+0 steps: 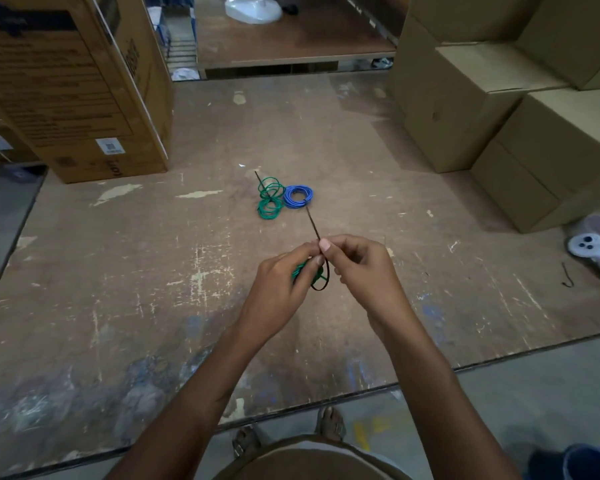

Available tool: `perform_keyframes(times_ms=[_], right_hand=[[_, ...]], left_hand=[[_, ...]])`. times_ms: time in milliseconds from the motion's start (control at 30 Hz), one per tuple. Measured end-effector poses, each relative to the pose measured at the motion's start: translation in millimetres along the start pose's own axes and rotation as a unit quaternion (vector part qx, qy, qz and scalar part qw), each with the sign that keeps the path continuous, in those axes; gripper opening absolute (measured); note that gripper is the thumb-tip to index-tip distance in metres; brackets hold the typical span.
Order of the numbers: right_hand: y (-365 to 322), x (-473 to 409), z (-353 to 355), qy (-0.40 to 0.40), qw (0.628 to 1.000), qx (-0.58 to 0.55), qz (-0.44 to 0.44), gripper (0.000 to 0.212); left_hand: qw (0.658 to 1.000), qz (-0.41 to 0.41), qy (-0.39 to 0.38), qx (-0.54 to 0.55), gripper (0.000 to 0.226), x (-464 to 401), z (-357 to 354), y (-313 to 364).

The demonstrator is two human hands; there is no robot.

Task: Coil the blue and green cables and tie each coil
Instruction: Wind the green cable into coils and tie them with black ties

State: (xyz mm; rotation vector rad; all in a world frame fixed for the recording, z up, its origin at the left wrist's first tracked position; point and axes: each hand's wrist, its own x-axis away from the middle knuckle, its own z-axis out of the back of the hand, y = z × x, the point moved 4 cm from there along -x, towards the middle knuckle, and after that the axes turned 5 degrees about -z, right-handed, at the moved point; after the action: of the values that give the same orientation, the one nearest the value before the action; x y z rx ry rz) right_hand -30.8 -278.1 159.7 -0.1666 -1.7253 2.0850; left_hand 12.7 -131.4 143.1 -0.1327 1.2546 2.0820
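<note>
My left hand (284, 275) holds a small green cable coil (303, 270), mostly hidden behind its fingers. A black tie (321, 277) loops around that coil, and its tail rises past my thumbs. My right hand (355, 263) pinches the tie at the top of the loop. Farther out on the brown board lie a loose green cable coil (270, 199) with a black tie stuck through it and, touching its right side, a flat blue cable coil (298, 196).
The worn brown board (153, 271) has its near edge in front of my feet. Cardboard boxes stand at the left (66, 98) and stacked at the right (499, 109). A white controller (594, 252) and a small black hook (567, 274) lie at the right.
</note>
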Motion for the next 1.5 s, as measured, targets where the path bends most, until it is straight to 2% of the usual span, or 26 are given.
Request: perform_keyframes(times_ms=[133,267,433,800,900,1067,1133,1200,1300,1500], right_hand=[[-1.5,-12.4,3.9,-0.032,0.996,-0.066,-0.052,0.012],[3.8,-33.0,6.8,0.0,0.992,-0.099,-0.082,0.015],[13.3,-50.1,-3.2,0.007,0.993,-0.094,-0.069,0.015],[2.4,-80.4,-20.9,0.042,0.992,-0.111,-0.052,0.014],[-10.6,-77.6,-24.9,-0.024,0.988,-0.151,-0.033,0.014],[-9.1,-52.9,-32.1,-0.239,0.958,-0.139,-0.081,0.032],[-5.3,-45.0,-37.8,-0.263,0.955,-0.121,-0.062,0.025],[-4.7,-44.9,-43.9,-0.236,0.962,-0.134,-0.034,0.017],[-3.8,-51.1,-55.8,-0.188,0.973,-0.132,-0.008,0.015],[14.8,-60.1,-84.9,-0.15,0.98,-0.13,-0.022,0.018]], left_hand=[[0.997,0.022,-0.048,0.055,0.016,-0.5,1.0,-3.0],[0.988,0.052,-0.106,0.1,0.021,12.2,-8.8,6.2],[0.978,0.123,-0.06,0.159,0.031,24.9,-13.0,7.3],[0.983,0.141,-0.037,0.115,0.026,29.0,-16.4,-2.2],[0.977,0.169,-0.007,0.128,0.024,25.6,-6.9,-12.9],[0.969,0.173,0.049,0.169,0.013,21.4,9.1,-23.9],[0.965,0.169,0.069,0.19,0.011,19.2,13.6,-23.6],[0.962,0.166,0.079,0.2,0.017,18.2,15.5,-24.1],[0.96,0.165,0.089,0.208,0.023,16.5,15.6,-25.5],[0.942,0.218,0.092,0.236,0.028,21.6,18.7,-44.5]])
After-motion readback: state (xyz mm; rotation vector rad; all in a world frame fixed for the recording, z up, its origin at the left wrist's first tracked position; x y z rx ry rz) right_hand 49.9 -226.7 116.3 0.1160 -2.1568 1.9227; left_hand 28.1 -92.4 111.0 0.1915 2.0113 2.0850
